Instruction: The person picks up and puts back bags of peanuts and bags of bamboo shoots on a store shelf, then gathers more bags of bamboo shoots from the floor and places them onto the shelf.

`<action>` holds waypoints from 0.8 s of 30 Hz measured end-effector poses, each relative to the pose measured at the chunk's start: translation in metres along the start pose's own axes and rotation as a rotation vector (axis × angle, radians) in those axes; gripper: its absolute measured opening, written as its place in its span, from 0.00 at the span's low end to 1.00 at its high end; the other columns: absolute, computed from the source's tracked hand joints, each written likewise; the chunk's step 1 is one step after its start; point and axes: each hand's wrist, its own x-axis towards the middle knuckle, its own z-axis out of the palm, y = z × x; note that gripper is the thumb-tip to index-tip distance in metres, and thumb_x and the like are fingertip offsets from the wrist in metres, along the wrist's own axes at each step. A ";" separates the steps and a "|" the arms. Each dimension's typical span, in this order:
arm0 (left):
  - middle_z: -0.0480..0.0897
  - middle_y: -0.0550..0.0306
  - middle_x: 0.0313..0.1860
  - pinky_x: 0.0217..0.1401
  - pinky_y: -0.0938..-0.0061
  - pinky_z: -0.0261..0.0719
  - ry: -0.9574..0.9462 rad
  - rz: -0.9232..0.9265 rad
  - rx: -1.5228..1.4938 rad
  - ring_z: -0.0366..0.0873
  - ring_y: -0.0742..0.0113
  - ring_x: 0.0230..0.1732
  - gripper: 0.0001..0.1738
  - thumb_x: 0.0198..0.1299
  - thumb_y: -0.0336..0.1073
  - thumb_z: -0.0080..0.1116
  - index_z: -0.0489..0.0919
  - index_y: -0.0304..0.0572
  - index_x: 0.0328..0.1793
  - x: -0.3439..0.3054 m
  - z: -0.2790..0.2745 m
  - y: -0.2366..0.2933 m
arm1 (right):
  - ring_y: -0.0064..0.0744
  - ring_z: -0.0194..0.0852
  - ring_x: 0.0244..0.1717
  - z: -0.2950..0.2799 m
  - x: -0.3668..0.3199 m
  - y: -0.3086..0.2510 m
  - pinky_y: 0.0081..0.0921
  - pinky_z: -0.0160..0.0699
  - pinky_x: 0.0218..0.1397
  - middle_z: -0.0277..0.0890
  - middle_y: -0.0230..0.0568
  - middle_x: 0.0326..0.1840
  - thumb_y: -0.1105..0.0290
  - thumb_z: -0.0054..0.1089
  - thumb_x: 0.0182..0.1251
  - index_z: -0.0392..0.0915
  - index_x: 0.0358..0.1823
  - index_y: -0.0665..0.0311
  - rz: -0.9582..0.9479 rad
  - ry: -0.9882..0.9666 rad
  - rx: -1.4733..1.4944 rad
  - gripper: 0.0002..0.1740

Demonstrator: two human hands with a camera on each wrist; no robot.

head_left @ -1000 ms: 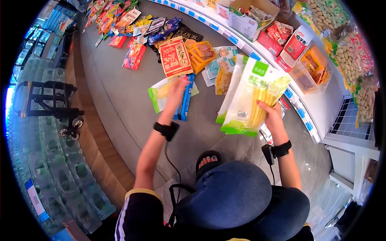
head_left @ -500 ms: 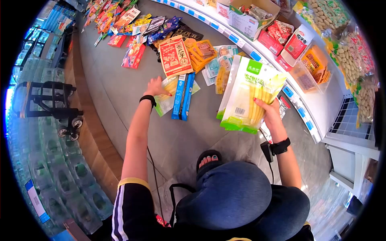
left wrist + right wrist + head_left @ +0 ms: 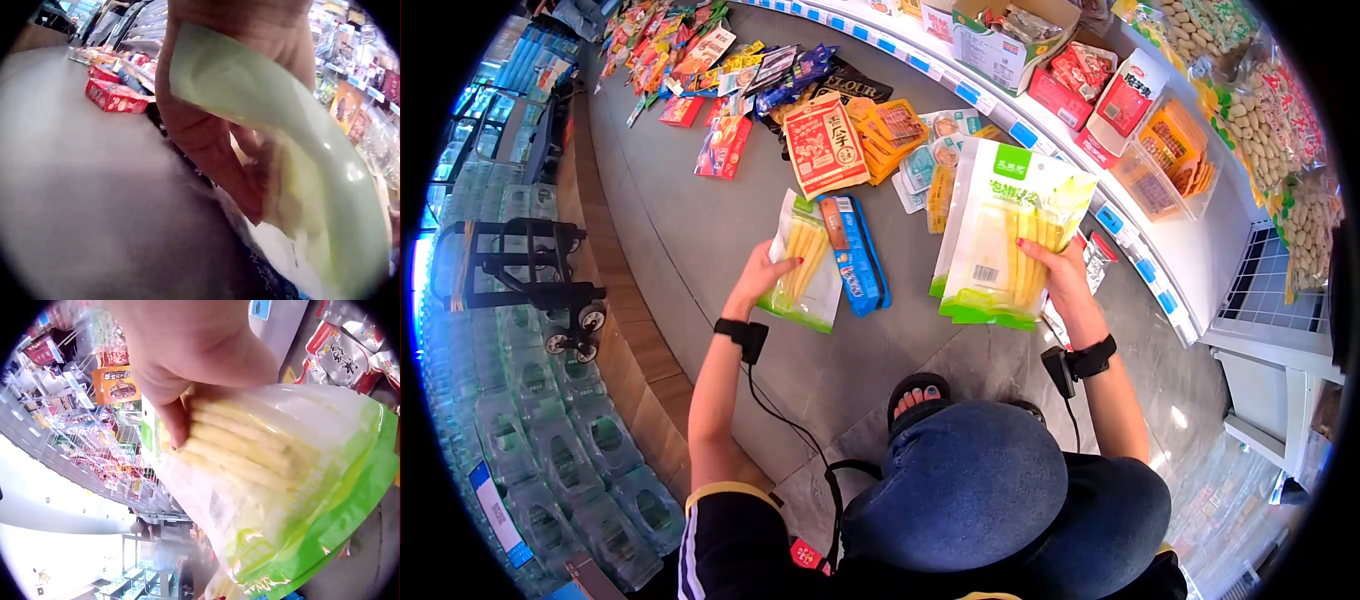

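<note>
In the head view the left hand (image 3: pixel 762 276) pinches the edge of a white-and-green snack bag (image 3: pixel 802 262) with yellow sticks inside, thumb on top. That bag is beside a blue packet (image 3: pixel 855 258) on the floor. The right hand (image 3: pixel 1068 283) grips two or more overlapping bags (image 3: pixel 1012 235) of the same kind, thumb across the front one. The left wrist view shows the left hand (image 3: pixel 219 125) behind the bag's pale green end (image 3: pixel 250 81). From the right wrist, the right hand's thumb (image 3: pixel 172 422) presses on the clear bag (image 3: pixel 250 462); its other fingertips are hidden.
A red-and-cream packet (image 3: pixel 826 146), orange packets (image 3: pixel 888 135) and a pile of colourful snacks (image 3: pixel 670 50) lie on the grey floor. A white shelf (image 3: pixel 1145 225) with boxes curves along the right. A folded black cart (image 3: pixel 525 260) stands at the left.
The left hand, empty when it reached the smaller green-and-white bag, now holds it, lifted off from under the blue packet. The blue packet has turned. The right hand still grips its bags, shifted slightly left.
</note>
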 end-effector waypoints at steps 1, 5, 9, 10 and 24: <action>0.81 0.57 0.42 0.46 0.76 0.76 0.037 0.056 -0.004 0.78 0.73 0.42 0.17 0.52 0.27 0.61 0.75 0.32 0.50 -0.007 0.004 0.005 | 0.28 0.77 0.42 0.002 0.000 0.001 0.24 0.75 0.47 0.78 0.38 0.44 0.81 0.64 0.51 0.74 0.49 0.69 0.010 0.006 0.003 0.20; 0.82 0.56 0.43 0.47 0.77 0.75 0.289 0.146 0.022 0.78 0.73 0.42 0.19 0.50 0.24 0.62 0.75 0.32 0.51 -0.035 0.025 0.050 | 0.27 0.78 0.41 0.002 -0.001 0.008 0.24 0.76 0.45 0.78 0.38 0.43 0.81 0.64 0.51 0.75 0.47 0.69 0.028 0.023 0.003 0.19; 0.81 0.55 0.45 0.49 0.74 0.76 0.215 0.308 -0.428 0.79 0.68 0.43 0.24 0.47 0.22 0.64 0.72 0.34 0.53 -0.038 0.073 0.079 | 0.27 0.78 0.41 -0.006 -0.002 0.017 0.24 0.77 0.44 0.78 0.38 0.43 0.80 0.64 0.52 0.74 0.47 0.68 0.049 0.016 0.030 0.19; 0.80 0.55 0.46 0.50 0.74 0.76 0.176 0.299 -0.449 0.79 0.68 0.44 0.24 0.47 0.22 0.64 0.72 0.34 0.53 -0.035 0.087 0.082 | 0.27 0.78 0.41 -0.007 -0.004 0.017 0.24 0.77 0.44 0.78 0.38 0.43 0.80 0.64 0.52 0.74 0.47 0.68 0.058 0.018 0.038 0.19; 0.76 0.51 0.54 0.57 0.64 0.74 -0.321 -0.015 -1.070 0.76 0.58 0.52 0.26 0.58 0.32 0.51 0.64 0.36 0.64 0.006 0.203 0.067 | 0.34 0.74 0.51 -0.040 -0.021 0.015 0.32 0.73 0.56 0.74 0.39 0.52 0.76 0.56 0.61 0.67 0.57 0.65 0.081 -0.026 0.393 0.22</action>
